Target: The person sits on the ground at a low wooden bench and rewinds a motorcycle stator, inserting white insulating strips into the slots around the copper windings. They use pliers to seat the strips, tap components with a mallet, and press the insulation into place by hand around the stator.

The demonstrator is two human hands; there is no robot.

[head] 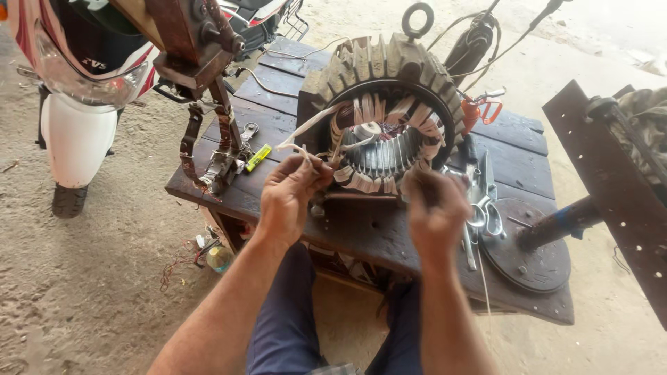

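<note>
1. Motor stator [385, 104]: a ribbed grey housing with a lifting eye on top, standing on edge at the middle of the dark wooden bench [517, 163]; its open bore faces the camera and shows windings wrapped in white insulation.
2. White lead sleeve [306, 128]: runs from the windings out to the left, ending at the left hand.
3. Left hand [290, 194]: fingers closed in a pinch on the end of the white lead sleeve, just in front of the stator's lower left rim.
4. Right hand [434, 212]: fingers curled shut near the stator's lower right rim; what they hold cannot be told, though a thin strand hangs below the wrist.
5. Pliers [479, 208]: lie on the bench just right of the right hand.
6. Yellow lighter [258, 157]: lies left of the stator.
7. Scooter [83, 90]: parked well left of the bench.
</note>
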